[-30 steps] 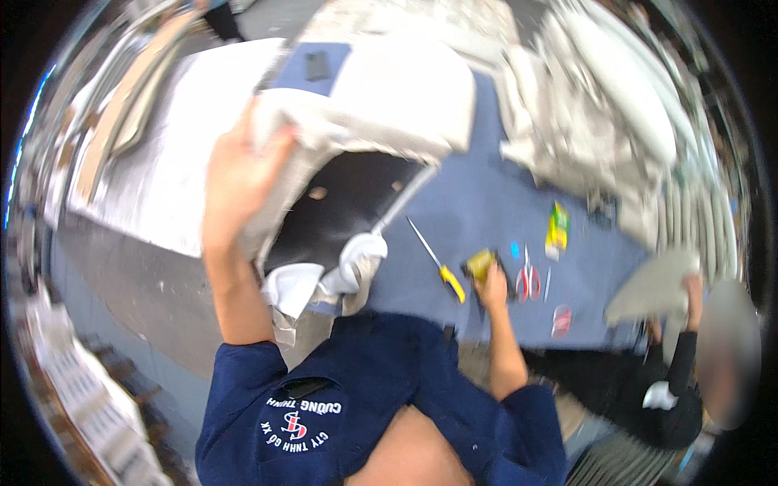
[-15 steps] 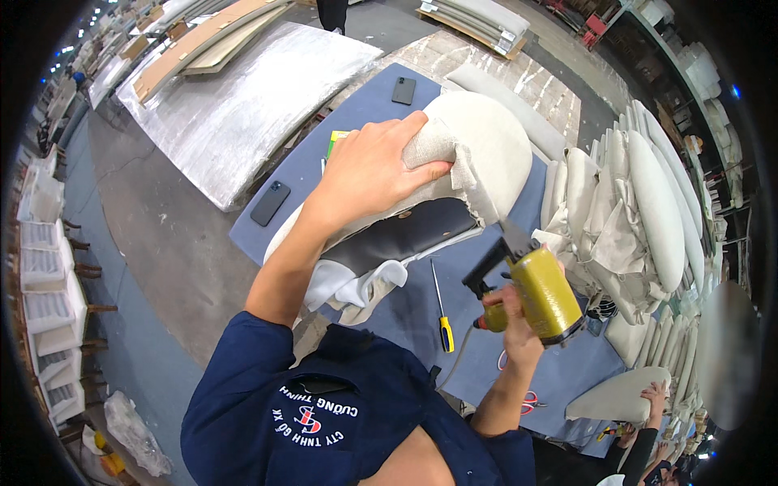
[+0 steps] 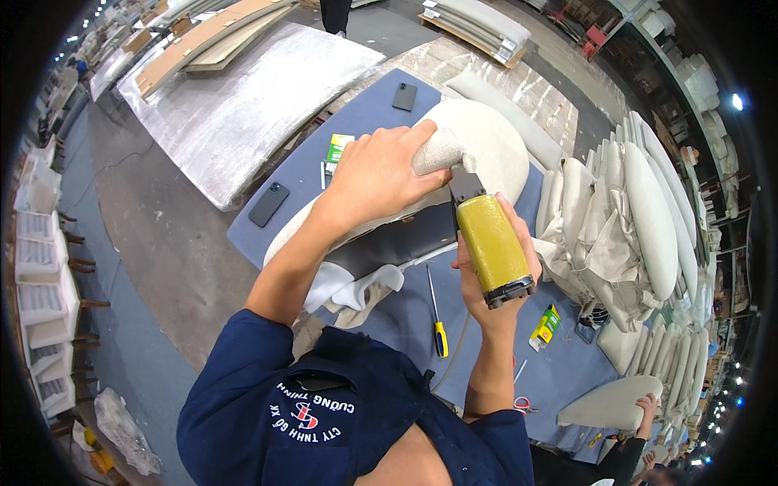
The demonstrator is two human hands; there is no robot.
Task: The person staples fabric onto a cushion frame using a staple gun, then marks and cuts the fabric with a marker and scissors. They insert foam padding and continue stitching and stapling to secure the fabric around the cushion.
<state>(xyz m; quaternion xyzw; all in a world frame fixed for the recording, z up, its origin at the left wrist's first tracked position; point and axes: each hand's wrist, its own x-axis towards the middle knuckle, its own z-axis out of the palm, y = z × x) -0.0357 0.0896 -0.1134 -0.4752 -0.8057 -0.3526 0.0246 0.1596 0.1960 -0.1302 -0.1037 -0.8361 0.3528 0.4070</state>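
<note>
Olive-yellow paint covers the stapler-like tool [image 3: 493, 247] that we grip in our right hand [image 3: 478, 296], its fingers closed around the body from both sides; whether 1 of them presses a trigger, we cannot tell. Our left hand [image 3: 385, 170] is clamped on the folded fabric [image 3: 438, 154] of a pale upholstered piece [image 3: 496, 142], fingers over the top and thumb beneath. That piece rests on the blue-covered table [image 3: 559, 373] in front of us, its dark underside panel [image 3: 381, 245] facing our way and loose white padding [image 3: 340, 283] hanging at its left end.

As we judge it, the step in hand is fixing the turned fabric edge: the tool's dark nose [image 3: 465, 183] sits right at the fold, close by our left thumb. Contact looks likely, though the tool's body hides the exact spot. What the next move calls for, we think, is a firm pinch, the nose square to the edge, and our thumb clear of its line before we fire. A slack fold could leave a pucker.

Below the piece lies 1 yellow-handled screwdriver [image 3: 440, 336], within our reach; 1 pair of red-handled scissors [image 3: 525, 405] lies by our right forearm.
</note>
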